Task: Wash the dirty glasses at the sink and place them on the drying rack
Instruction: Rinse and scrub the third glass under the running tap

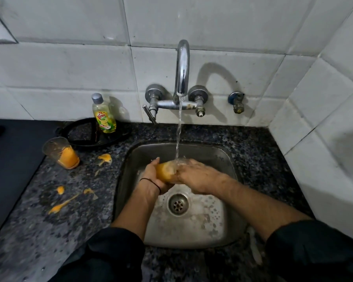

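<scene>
Over the steel sink (128, 180) I hold a glass (166, 170) smeared with orange residue, lying on its side under the running water from the tap (182, 68). My left hand (151, 180) grips its base end. My right hand (196, 175) covers its mouth end, fingers on the rim. A second dirty glass (60, 152) with orange liquid in its bottom stands on the counter to the left of the sink.
A dish soap bottle (104, 113) stands on a black round tray (80, 132) behind the second glass. Orange spills (105, 158) dot the dark granite counter left of the sink. Tiled walls close in behind and on the right. The drain (178, 204) lies below my hands.
</scene>
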Tool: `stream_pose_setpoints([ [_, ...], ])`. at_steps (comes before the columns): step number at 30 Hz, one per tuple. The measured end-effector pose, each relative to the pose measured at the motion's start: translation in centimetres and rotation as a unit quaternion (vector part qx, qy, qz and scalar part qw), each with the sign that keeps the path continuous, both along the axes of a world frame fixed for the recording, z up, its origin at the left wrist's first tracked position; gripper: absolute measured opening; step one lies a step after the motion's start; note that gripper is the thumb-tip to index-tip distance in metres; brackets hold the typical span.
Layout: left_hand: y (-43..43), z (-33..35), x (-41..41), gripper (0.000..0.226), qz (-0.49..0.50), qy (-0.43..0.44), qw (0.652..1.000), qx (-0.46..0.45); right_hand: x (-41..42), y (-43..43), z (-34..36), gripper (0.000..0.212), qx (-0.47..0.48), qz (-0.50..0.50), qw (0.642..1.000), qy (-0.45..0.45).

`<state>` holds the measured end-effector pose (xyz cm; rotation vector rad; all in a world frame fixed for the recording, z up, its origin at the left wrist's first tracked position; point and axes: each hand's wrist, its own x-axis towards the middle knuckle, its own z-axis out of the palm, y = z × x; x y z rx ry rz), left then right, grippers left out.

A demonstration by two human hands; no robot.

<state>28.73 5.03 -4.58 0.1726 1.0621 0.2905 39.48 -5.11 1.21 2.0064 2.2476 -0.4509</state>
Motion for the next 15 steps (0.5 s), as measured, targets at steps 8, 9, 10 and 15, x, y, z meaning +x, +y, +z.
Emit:
stream_pose_setpoints([
  [8,-1.6,-1.6,0.1,0.021,0.106,-0.161,0.977,0.090,-1.2,0.3,-1.3,0.023,0.043,-0.253,0.879,0.402],
  [9,-1.9,-1.8,-0.1,0.021,0.120,-0.158,0.975,0.099,-1.4,0.5,-1.4,0.020,0.041,-0.301,0.834,0.460],
  [10,-2.2,-1.9,-0.2,0.023,0.130,-0.153,0.974,0.103,-1.6,0.5,-1.5,0.018,0.042,-0.319,0.812,0.487],
  [15,-1.8,-1.9,-0.4,0.029,0.084,-0.051,0.995,0.018,-1.5,-0.4,0.5,0.020,0.004,-0.097,0.960,0.265],
])
